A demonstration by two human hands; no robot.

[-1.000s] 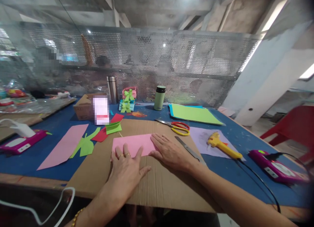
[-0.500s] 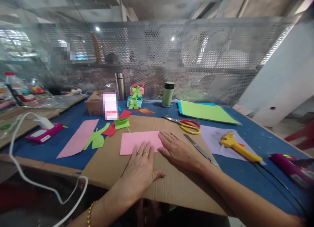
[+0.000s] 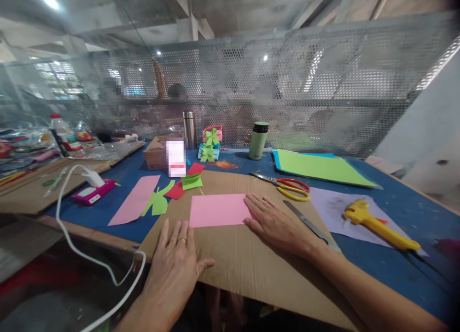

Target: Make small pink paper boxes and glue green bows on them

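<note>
Under everything, a blue table (image 3: 402,205). Across its near part, a cardboard sheet (image 3: 230,260), laid flat, probably to spare the tabletop. Beyond the cardboard's far right corner, stacked green sheets (image 3: 323,169), seemingly set there out of the way. Off the cardboard's right edge, a lilac sheet (image 3: 328,212), stained, likely put down to catch drips. Left of the cardboard, a loose pink strip (image 3: 136,200).

On the cardboard's middle, toward the far side, a pink paper rectangle (image 3: 217,211), lying flat and square to view. Over its right end, still on the cardboard, the right hand (image 3: 275,224), palm down, fingers nearly together, pinching nothing, apparently pressing to stop any sliding. On the cardboard's left part, the left hand (image 3: 172,262), flat, fingers slightly apart, thumb spread wide, at the rectangle's near left corner; contact there impossible to tell.

On the lilac sheet, right of the cardboard, a yellow glue gun (image 3: 384,231). Across the cardboard's far right corner, scissors (image 3: 277,182); along its right edge, a metal blade (image 3: 307,223), both within easy reach.
</note>
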